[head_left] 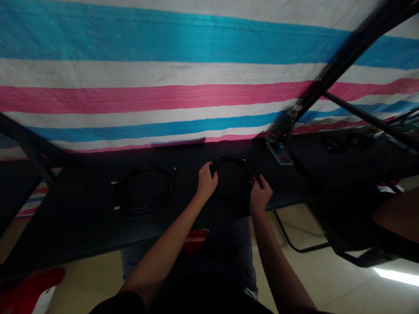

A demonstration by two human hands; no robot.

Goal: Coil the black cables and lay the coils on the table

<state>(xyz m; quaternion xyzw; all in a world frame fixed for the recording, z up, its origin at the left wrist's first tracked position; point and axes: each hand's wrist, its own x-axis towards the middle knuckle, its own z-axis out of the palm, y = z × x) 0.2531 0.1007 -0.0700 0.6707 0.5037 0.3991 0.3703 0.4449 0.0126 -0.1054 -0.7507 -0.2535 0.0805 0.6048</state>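
A coiled black cable (231, 157) is held between my two hands, just over the black table (190, 209). My left hand (207, 179) is closed around the left side of the loop. On its right side, my right hand (261, 194) grips the same coil, with a dark cable end poking up by the thumb. A small pale spot shows on the top of the loop. Left of my hands, a second coiled black cable (145, 213) lies flat on the table. Pale connector ends stick out from it, two on the left and one at the upper right.
Behind the table hangs a striped plastic sheet (183, 39). A dark metal frame (314, 93) slants up at the right, with a clear bottle (283, 124) beside it. Dark coiled items (358, 139) lie on the neighbouring table. Another person's arm (397, 213) is at the right edge.
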